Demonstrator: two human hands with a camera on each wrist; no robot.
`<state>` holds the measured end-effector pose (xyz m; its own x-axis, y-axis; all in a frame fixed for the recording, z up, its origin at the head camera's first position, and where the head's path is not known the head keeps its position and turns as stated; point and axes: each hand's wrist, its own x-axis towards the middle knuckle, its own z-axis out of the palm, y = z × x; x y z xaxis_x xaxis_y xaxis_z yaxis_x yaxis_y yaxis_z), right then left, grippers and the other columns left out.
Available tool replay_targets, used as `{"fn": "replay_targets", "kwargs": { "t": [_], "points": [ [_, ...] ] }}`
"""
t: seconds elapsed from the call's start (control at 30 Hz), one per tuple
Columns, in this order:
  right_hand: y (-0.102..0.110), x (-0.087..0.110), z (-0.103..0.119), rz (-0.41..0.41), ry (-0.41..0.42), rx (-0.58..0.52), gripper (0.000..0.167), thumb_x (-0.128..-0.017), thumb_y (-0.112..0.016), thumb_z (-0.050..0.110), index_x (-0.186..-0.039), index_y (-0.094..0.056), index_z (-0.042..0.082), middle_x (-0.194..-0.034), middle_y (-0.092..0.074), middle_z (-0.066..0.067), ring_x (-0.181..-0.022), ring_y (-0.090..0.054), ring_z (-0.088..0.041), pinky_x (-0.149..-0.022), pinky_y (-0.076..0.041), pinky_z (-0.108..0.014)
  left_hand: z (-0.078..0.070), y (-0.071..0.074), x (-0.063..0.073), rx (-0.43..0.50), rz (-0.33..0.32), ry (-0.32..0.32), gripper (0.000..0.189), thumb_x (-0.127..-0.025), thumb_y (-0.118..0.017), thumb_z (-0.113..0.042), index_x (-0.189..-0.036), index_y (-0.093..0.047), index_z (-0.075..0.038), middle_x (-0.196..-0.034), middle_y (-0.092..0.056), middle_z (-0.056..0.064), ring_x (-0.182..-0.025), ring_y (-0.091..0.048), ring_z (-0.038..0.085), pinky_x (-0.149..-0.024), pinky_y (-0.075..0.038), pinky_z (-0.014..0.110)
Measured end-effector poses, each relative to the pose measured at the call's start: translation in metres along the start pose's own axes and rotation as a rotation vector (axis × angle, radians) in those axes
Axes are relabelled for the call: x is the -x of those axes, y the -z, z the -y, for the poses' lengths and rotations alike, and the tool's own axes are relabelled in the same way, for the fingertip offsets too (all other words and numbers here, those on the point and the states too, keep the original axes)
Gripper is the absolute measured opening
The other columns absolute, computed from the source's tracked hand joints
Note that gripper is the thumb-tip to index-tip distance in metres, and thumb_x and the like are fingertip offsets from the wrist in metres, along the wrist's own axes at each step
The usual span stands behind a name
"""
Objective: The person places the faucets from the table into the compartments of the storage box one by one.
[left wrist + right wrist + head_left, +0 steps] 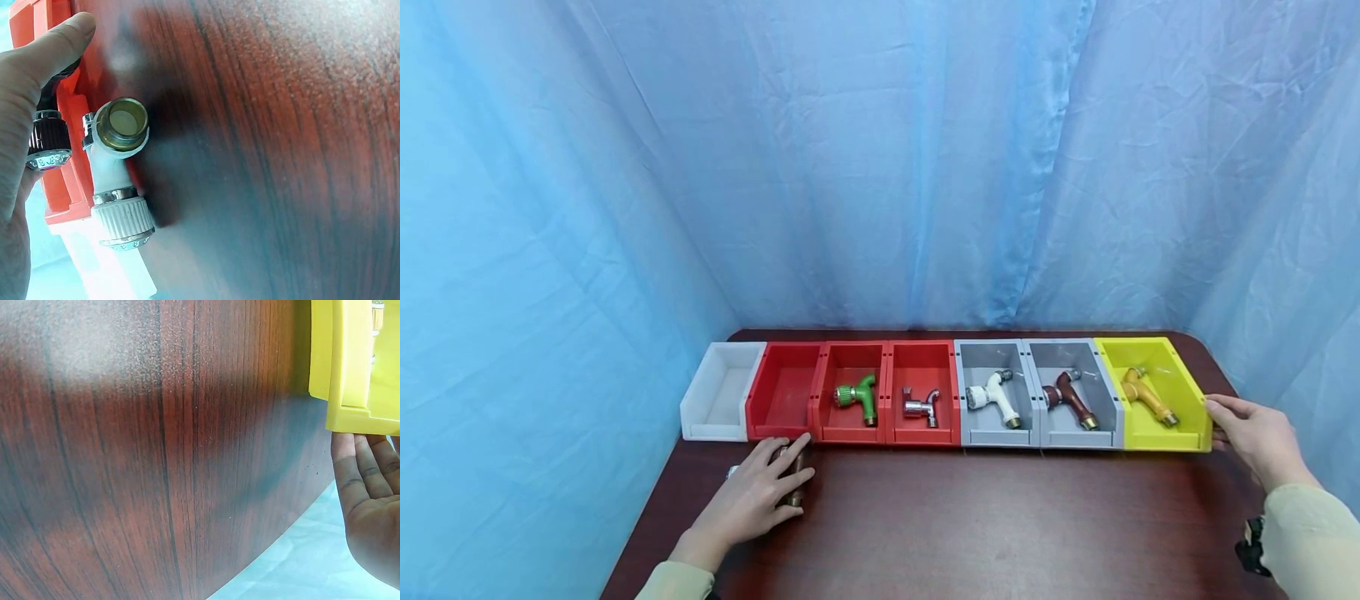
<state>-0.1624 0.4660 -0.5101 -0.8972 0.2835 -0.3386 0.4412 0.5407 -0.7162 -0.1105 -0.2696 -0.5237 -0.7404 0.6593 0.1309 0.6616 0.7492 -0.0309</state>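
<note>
My left hand [758,492] spreads its fingers over two taps in front of the red bins. One is a white tap [111,172] with a ribbed knob and a brass threaded end toward the wrist camera. Beside it, a dark tap [49,140] lies partly hidden by the thumb, which reaches past it. At the row's right end, my right hand [1262,437] touches the side wall of the yellow bin [1195,429]; the right wrist view shows its fingers [353,481] fairly straight, tips right at the wall. A yellow tap [1148,398] lies in that bin.
Bins stand side by side along the back of the brown table [970,525]. A white bin [718,429] and a red bin [782,392] are empty. Others hold a green tap [859,398], a chrome tap [922,407], a white tap [997,398] and a maroon tap [1071,398]. Blue curtains [880,167] surround it.
</note>
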Motion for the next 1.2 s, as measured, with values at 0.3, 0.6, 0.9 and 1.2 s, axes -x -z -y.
{"fn": "replay_targets", "kwargs": {
  "t": [0.3, 0.6, 0.9, 1.2],
  "points": [
    [0.0, 0.0, 0.001, 0.0, -0.004, -0.019, 0.084, -0.102, -0.047, 0.059, -0.154, -0.035, -0.006, -0.131, -0.054, -0.033, -0.075, -0.069, -0.007, -0.073, -0.063, -0.035, 0.007, 0.002, -0.004, -0.053, -0.037, -0.018, 0.064, -0.073, -0.091, -0.046, -0.13, -0.073, -0.023, -0.158, -0.044, 0.011, -0.128, -0.049, 0.033, -0.104, -0.051, 0.049],
    [-0.001, -0.003, -0.001, -0.012, -0.025, -0.01, 0.082, -0.103, -0.047, 0.058, -0.155, -0.035, -0.005, -0.135, -0.05, -0.036, -0.075, -0.069, -0.008, -0.073, -0.063, -0.036, 0.011, 0.009, -0.01, -0.063, -0.051, -0.002, 0.064, -0.074, -0.091, -0.046, -0.131, -0.072, -0.023, -0.158, -0.044, 0.012, -0.129, -0.049, 0.035, -0.102, -0.053, 0.049],
    [-0.002, -0.002, -0.002, -0.008, -0.006, -0.024, 0.082, -0.103, -0.046, 0.057, -0.155, -0.034, -0.005, -0.138, -0.047, -0.037, -0.074, -0.068, -0.006, -0.074, -0.063, -0.036, 0.018, 0.014, -0.016, -0.066, -0.076, 0.021, 0.066, -0.073, -0.091, -0.047, -0.132, -0.072, -0.025, -0.159, -0.043, 0.011, -0.132, -0.048, 0.034, -0.102, -0.053, 0.049],
    [-0.002, 0.0, 0.0, -0.013, -0.012, -0.031, 0.081, -0.104, -0.046, 0.057, -0.155, -0.033, -0.005, -0.14, -0.045, -0.037, -0.075, -0.068, -0.006, -0.074, -0.063, -0.036, 0.025, 0.016, -0.024, -0.047, -0.098, 0.038, 0.066, -0.073, -0.091, -0.045, -0.133, -0.071, -0.024, -0.16, -0.043, 0.01, -0.134, -0.048, 0.036, -0.102, -0.053, 0.051]
  ]
}}
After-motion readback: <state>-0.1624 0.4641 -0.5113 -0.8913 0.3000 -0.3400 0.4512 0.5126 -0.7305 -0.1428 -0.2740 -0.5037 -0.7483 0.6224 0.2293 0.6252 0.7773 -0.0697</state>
